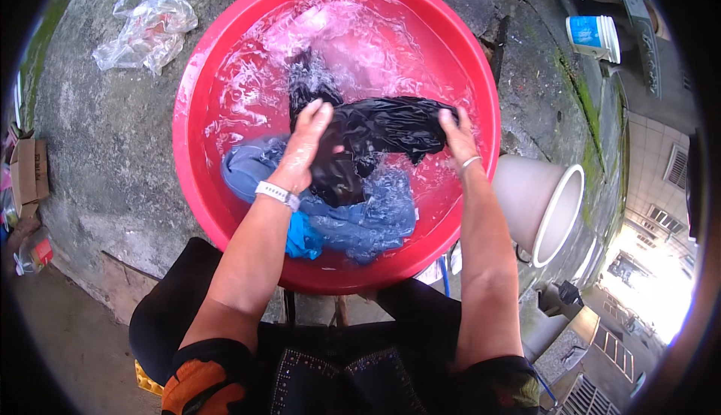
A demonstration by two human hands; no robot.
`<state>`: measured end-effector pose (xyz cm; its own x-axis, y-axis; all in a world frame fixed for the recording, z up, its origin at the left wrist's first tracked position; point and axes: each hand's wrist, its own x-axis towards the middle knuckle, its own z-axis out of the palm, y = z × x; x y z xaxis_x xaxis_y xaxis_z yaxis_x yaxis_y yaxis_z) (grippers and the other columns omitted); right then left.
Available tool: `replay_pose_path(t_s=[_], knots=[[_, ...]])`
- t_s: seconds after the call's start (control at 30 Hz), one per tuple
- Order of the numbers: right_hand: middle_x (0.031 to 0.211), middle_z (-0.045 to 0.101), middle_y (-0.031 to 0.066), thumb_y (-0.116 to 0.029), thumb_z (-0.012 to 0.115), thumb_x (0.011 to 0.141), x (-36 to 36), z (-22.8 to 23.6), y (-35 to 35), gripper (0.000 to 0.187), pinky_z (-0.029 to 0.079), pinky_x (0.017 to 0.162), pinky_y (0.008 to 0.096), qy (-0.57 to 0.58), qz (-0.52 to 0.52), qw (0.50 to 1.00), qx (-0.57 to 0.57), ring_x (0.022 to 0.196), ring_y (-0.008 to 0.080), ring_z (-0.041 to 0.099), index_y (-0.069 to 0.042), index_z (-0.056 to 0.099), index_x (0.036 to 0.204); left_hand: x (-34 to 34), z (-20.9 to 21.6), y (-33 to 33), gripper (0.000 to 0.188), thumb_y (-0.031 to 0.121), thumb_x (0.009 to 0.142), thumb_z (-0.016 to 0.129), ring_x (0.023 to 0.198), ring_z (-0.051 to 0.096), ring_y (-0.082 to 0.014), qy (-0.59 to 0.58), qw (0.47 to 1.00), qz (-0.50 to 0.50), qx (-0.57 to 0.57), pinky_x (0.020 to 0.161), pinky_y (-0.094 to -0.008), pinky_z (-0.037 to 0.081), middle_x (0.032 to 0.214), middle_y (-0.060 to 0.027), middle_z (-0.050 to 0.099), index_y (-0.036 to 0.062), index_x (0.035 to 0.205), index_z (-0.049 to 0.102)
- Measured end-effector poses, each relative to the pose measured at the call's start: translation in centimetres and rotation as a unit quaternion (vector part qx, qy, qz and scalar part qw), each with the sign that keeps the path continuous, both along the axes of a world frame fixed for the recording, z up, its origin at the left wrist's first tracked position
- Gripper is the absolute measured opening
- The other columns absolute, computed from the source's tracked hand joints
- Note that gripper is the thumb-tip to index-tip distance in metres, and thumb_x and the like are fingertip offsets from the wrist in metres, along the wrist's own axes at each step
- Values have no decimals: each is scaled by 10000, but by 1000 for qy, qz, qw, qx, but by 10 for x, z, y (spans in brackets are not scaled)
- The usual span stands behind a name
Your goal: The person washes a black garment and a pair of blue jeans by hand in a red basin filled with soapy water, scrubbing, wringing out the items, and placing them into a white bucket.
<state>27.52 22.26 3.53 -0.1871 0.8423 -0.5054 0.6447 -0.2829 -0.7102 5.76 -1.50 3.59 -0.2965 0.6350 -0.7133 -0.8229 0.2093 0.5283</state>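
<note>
Stretched across the water in a large red basin [189, 107] is a wet, shiny black garment [390, 123]. My right hand [460, 137] grips its right end near the basin's right wall. Toward the middle, my left hand [304, 141] is closed on the cloth; part of its grip is hidden by the folds. Blue denim clothing [360, 223] lies soaked below the black cloth, nearer to me. A bright blue cloth [302, 236] shows beside my left forearm. The exact kind of the black garment cannot be made out.
A clear plastic bag [150, 28] lies on the concrete at upper left. A whitish bucket [537, 205] rests on its side, close to the basin's right. Farther right is a white-and-blue tub [593, 38]. A cardboard box [30, 175] sits at the left edge.
</note>
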Motion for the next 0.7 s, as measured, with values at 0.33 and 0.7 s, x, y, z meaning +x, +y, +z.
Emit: replay_pose_path(t_s=[0.33,0.7], knots=[[946,565,195,-257,777,771,-108,85,-181,283,494,779,462,86,395,881,246,883,385,585,-41,648,899,10,-8,10,665,774,888,459,835,641,-174,-227,959,28,167,751,-344,547,931,-28,660,158,1072,629],[780,705,158,-390,585,894,-88,9,-84,331,547,752,468,-84,220,930,284,775,361,693,-102,721,804,71,35,32,343,411,1007,504,927,653,-171,-47,995,-3,-83,769,-367,530,937,-62,673,105,1045,654]])
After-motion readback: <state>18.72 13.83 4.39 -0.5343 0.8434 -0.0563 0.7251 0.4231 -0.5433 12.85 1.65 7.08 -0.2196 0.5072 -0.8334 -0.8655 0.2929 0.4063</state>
